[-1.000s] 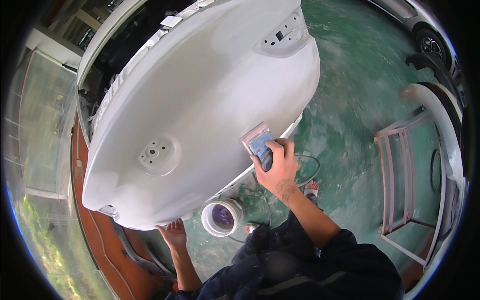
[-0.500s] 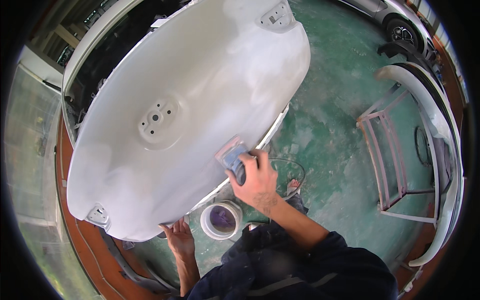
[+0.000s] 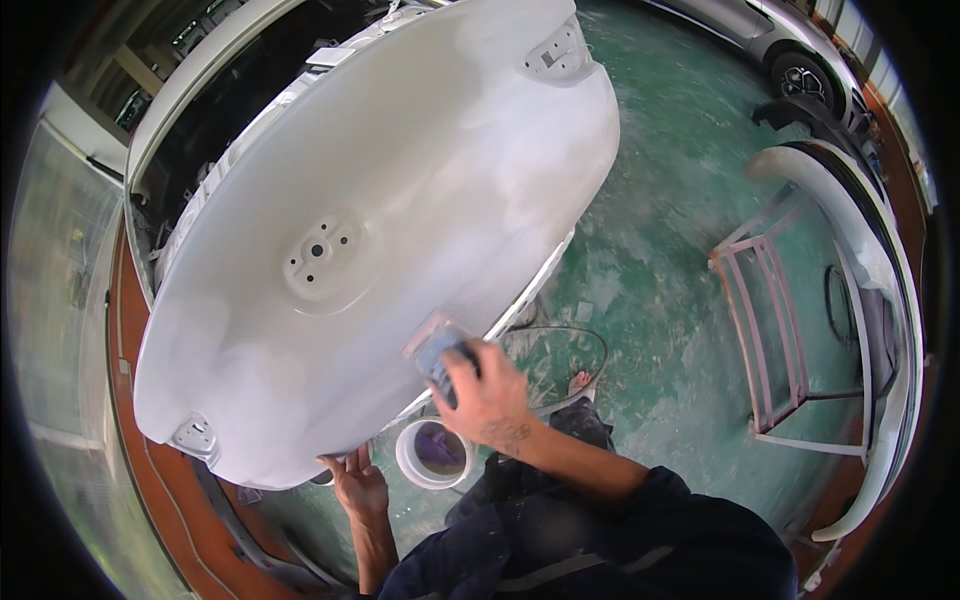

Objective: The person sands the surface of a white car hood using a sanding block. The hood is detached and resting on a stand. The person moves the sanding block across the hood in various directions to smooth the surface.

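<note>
Right hand (image 3: 487,392) pressed flat over a blue-grey sanding block (image 3: 432,348), fingers curled on its top and gripping it against the near edge of a large white primed car panel (image 3: 380,210); block lying on the panel's surface close to its lower rim, tilted with one corner toward the panel's middle; right forearm in from the lower edge, dark blue sleeve (image 3: 640,500) pushed back above the wrist. Left hand (image 3: 357,484) lower and to the left, palm up, fingers spread and touching the underside of the panel's near rim, holding nothing else. Panel itself broad, curved and dusty white, filling the upper left, with a round recessed mount with small holes (image 3: 320,252) near its middle, a bracket fitting (image 3: 556,52) at the far end and another small fitting (image 3: 195,436) at the near left corner. Just below the rim, between the two hands, a white plastic bucket (image 3: 434,453) with something purple inside, standing on the green floor (image 3: 660,260); beside it a thin hose or cable (image 3: 560,335) looped on the floor, and a bare foot (image 3: 580,382) near the loop. Well to the right, a pink-stained metal stand (image 3: 765,320) and another white curved body part (image 3: 880,290) leaning by it; far upper right, a wheel of a silver car (image 3: 800,75).
</note>
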Demonstrator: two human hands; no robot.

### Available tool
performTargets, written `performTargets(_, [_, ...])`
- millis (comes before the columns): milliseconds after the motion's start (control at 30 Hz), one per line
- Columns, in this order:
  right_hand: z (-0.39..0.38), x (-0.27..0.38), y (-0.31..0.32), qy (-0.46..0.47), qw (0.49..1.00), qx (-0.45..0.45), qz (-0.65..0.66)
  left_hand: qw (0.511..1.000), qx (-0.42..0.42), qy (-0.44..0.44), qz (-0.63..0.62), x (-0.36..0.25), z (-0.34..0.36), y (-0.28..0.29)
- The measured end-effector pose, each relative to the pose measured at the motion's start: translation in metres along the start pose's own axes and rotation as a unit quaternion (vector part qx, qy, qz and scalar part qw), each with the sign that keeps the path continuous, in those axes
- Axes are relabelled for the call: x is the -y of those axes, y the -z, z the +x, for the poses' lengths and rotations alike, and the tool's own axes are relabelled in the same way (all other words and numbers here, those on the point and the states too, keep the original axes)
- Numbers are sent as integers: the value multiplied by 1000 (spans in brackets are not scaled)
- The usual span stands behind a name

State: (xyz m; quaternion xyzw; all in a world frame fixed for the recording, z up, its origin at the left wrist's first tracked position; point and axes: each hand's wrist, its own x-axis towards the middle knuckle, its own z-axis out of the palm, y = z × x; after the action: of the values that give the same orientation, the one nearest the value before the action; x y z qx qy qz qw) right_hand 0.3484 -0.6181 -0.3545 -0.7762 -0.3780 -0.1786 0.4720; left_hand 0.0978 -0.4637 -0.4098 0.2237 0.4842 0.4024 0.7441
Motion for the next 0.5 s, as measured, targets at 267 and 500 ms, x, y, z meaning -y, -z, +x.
performTargets(267, [5, -29, 7, 5, 1000, -5, -13, 1000, -19, 10, -11, 0, 2, 4])
performTargets(500, [76, -185, 62, -146, 981, -111, -55, 1000, -30, -4, 3, -1, 9, 11])
